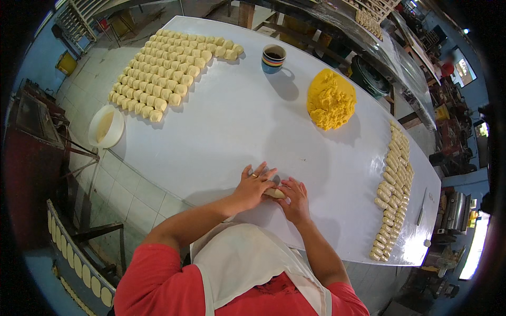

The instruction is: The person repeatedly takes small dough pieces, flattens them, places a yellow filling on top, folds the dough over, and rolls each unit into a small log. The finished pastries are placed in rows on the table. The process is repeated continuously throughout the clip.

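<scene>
A small piece of pale dough (275, 193) lies at the near edge of the white table (229, 138), between my two hands. My left hand (253, 189), with a ring on one finger, touches its left end, fingers spread. The fingers and thumb of my right hand (293, 199) close around its right end. Beyond my hands, to the right, sits a large yellow mass with a crumbly face (332, 100). Rows of pale dough balls (158, 75) cover the table's far left. Elongated dough pieces (393, 193) lie in rows along the right side.
A striped mug (273, 59) with dark liquid stands near the far edge. A white bowl (118, 128) is at the left edge. A long thin metal tool (422, 207) lies at the far right. At lower left, a tray (75, 252) holds flat dough ovals.
</scene>
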A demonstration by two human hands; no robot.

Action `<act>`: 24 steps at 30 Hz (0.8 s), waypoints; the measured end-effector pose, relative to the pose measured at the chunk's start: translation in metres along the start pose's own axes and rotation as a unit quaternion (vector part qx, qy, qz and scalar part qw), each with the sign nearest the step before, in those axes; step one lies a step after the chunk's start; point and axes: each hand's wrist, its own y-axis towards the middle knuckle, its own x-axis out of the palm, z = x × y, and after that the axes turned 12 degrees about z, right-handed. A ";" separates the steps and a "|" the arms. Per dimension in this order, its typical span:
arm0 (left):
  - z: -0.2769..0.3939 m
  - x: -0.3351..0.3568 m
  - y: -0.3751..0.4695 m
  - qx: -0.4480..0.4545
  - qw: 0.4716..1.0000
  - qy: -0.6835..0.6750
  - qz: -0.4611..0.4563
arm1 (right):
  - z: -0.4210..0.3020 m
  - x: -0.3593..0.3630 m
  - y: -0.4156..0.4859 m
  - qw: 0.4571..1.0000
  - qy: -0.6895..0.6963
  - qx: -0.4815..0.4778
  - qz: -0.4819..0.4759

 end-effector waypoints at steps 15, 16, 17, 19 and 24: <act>0.001 -0.053 -0.073 -0.189 0.973 -0.084 0.105 | -0.051 0.046 0.098 0.966 -0.254 -0.021 0.046; 0.002 -0.053 -0.070 -0.174 0.975 -0.083 0.110 | -0.046 0.051 0.130 0.964 -0.242 0.006 0.112; 0.002 -0.052 -0.066 -0.159 0.977 -0.081 0.114 | -0.037 0.052 0.161 0.960 -0.220 0.011 0.174; 0.001 -0.057 -0.067 -0.154 0.976 -0.090 0.125 | -0.035 0.054 0.179 0.955 -0.212 0.021 0.205; -0.009 -0.068 -0.092 -0.233 0.954 -0.108 0.153 | -0.048 0.063 0.077 0.972 -0.230 -0.041 0.015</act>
